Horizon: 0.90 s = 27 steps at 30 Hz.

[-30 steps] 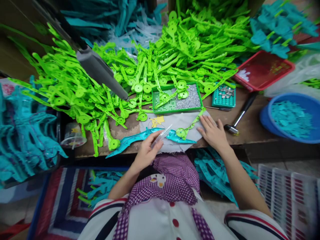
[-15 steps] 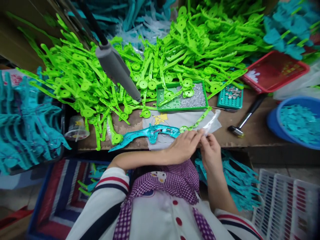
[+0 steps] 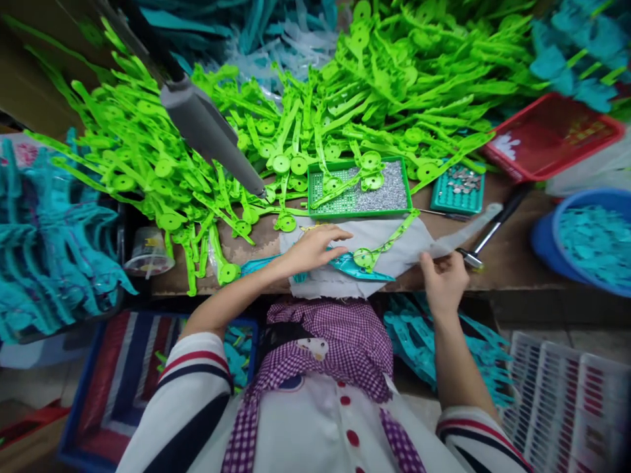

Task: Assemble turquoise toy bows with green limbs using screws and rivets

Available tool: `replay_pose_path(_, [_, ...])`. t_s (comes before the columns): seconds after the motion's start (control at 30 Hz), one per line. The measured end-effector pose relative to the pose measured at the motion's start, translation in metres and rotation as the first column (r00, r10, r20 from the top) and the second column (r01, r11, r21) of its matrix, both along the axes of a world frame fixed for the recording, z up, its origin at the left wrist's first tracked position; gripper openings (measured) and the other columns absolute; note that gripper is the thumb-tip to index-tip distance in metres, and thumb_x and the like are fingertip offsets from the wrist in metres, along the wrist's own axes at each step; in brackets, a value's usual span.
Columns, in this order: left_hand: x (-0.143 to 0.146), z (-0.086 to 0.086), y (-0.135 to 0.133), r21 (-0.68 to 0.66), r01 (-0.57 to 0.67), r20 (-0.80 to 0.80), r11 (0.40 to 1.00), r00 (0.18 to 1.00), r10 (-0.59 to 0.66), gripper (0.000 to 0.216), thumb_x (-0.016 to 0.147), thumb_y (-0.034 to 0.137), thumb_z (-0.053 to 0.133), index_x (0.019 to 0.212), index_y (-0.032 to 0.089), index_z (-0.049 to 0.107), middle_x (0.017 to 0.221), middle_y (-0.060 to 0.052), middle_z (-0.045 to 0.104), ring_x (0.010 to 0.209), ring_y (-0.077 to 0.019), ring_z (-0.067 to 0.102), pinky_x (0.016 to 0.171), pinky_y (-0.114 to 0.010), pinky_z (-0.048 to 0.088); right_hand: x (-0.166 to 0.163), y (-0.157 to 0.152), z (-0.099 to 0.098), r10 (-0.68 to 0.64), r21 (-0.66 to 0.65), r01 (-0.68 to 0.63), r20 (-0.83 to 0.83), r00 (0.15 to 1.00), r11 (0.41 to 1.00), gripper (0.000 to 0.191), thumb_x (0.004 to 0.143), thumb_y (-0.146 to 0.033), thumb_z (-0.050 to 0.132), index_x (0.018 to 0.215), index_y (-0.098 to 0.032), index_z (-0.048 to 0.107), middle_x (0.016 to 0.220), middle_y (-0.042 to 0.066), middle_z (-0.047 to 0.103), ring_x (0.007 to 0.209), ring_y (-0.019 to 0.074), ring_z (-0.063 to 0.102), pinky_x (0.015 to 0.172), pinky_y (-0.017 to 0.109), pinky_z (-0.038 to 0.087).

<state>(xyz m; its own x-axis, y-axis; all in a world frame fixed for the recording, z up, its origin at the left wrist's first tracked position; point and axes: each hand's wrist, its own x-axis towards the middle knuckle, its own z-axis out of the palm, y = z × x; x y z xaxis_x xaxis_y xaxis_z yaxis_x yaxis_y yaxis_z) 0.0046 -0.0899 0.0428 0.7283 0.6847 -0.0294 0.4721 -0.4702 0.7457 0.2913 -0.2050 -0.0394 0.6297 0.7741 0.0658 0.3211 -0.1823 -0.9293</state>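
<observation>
A long turquoise plastic part (image 3: 367, 270) lies on a pale cloth (image 3: 419, 230) at the bench's front edge. My left hand (image 3: 315, 251) is over its middle and hides that stretch. Its fingers are stretched out, with the thumb apart. On the right end of the turquoise part rests the round end of a lime-green lever (image 3: 394, 236), whose arm points up to the right. My right hand (image 3: 446, 279) pinches a translucent plastic strip (image 3: 466, 235) that sticks up to the right, past the cloth and near a hammer (image 3: 474, 255).
Lime-green levers (image 3: 162, 151) are heaped across the back. A grey power screwdriver (image 3: 211, 138) hangs above them. Before the heap stand a green tray of small metal pieces (image 3: 387, 190) and a teal box (image 3: 458, 190). A red tray (image 3: 552, 138) and a blue bucket (image 3: 547, 230) stand to the right.
My hands have come apart. The left moved left over the turquoise part and its fingers spread. The right moved right, carrying the plastic strip off the cloth toward the hammer.
</observation>
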Motion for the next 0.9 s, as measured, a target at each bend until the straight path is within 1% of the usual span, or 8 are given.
replay_pose_path(0.07, [0.011,-0.002,0.007,-0.049,0.015,-0.040,0.999,0.999,-0.017,0.031,0.093,0.027,0.066,0.123,0.020,0.071,0.117,-0.009,0.075,0.106,-0.0217,0.069,0.097,-0.038,0.052,0.002,-0.001,0.005,-0.029,0.055,0.038,-0.156,0.987,0.998,0.045,0.070,-0.057,0.082,0.091,-0.020,0.065,0.087,0.003,0.072,0.075,0.0192,0.068,0.074,0.038,0.061])
replay_pose_path(0.13, [0.031,-0.008,0.017,-0.121,0.031,-0.070,0.992,0.997,-0.040,0.030,0.092,0.026,0.066,0.119,0.018,0.074,0.113,-0.010,0.077,0.102,-0.0210,0.071,0.095,-0.036,0.052,0.002,0.000,0.014,-0.054,0.128,0.095,-0.296,0.954,0.987,0.042,0.068,-0.052,0.085,0.089,-0.021,0.067,0.086,0.000,0.071,0.074,0.0168,0.066,0.074,0.036,0.062])
replay_pose_path(0.23, [0.069,-0.021,0.033,-0.217,0.072,-0.093,0.973,0.991,-0.094,0.026,0.092,0.024,0.062,0.110,0.015,0.078,0.108,-0.009,0.079,0.096,-0.0189,0.071,0.090,-0.031,0.050,-0.004,0.005,0.021,-0.045,0.174,0.128,-0.414,0.909,0.976,0.041,0.064,-0.047,0.088,0.090,-0.021,0.068,0.088,-0.001,0.070,0.075,0.0145,0.065,0.071,0.034,0.063])
replay_pose_path(0.37, [0.104,-0.039,0.047,-0.414,0.072,-0.113,0.907,0.985,-0.130,0.023,0.090,0.022,0.060,0.091,0.011,0.080,0.077,-0.006,0.076,0.070,-0.0133,0.066,0.075,-0.026,0.050,-0.017,0.008,0.008,-0.050,0.099,0.120,-0.526,0.849,0.988,0.043,0.061,-0.046,0.088,0.084,-0.019,0.064,0.081,-0.003,0.066,0.069,0.0117,0.063,0.063,0.029,0.061])
replay_pose_path(0.5, [0.114,-0.052,0.050,-0.526,0.066,-0.049,0.848,0.993,-0.108,0.018,0.083,0.024,0.069,0.090,0.010,0.079,0.069,-0.004,0.071,0.062,-0.0114,0.061,0.067,-0.025,0.050,-0.025,0.003,-0.006,-0.041,0.070,0.092,-0.533,0.845,0.993,0.040,0.065,-0.045,0.086,0.086,-0.020,0.063,0.083,-0.002,0.067,0.071,0.0111,0.064,0.061,0.026,0.061])
replay_pose_path(0.63, [0.116,-0.055,0.049,-0.575,0.033,-0.032,0.817,0.998,-0.063,0.017,0.078,0.019,0.075,0.091,0.009,0.079,0.073,-0.005,0.072,0.062,-0.0115,0.061,0.066,-0.026,0.051,-0.028,0.003,-0.010,-0.027,0.060,0.073,-0.566,0.824,0.996,0.042,0.063,-0.046,0.088,0.085,-0.019,0.064,0.086,-0.002,0.068,0.070,0.0103,0.064,0.059,0.023,0.060])
replay_pose_path(0.77, [0.119,-0.050,0.046,-0.515,-0.035,-0.100,0.856,0.995,-0.020,0.014,0.073,0.015,0.078,0.087,0.010,0.080,0.076,-0.006,0.073,0.070,-0.0144,0.063,0.072,-0.028,0.052,-0.026,0.005,-0.010,-0.050,0.043,0.094,-0.600,0.798,0.995,0.045,0.060,-0.045,0.090,0.085,-0.018,0.064,0.087,-0.001,0.069,0.071,0.0107,0.065,0.060,0.023,0.060])
replay_pose_path(0.9, [0.124,-0.043,0.042,-0.466,-0.109,-0.204,0.878,0.979,0.013,0.012,0.071,0.016,0.080,0.082,0.012,0.080,0.072,-0.004,0.071,0.072,-0.0163,0.064,0.075,-0.030,0.052,-0.025,0.004,-0.009,-0.011,0.035,0.038,-0.587,0.810,0.999,0.046,0.061,-0.048,0.090,0.088,-0.019,0.066,0.083,-0.001,0.069,0.069,0.0118,0.066,0.061,0.026,0.062])
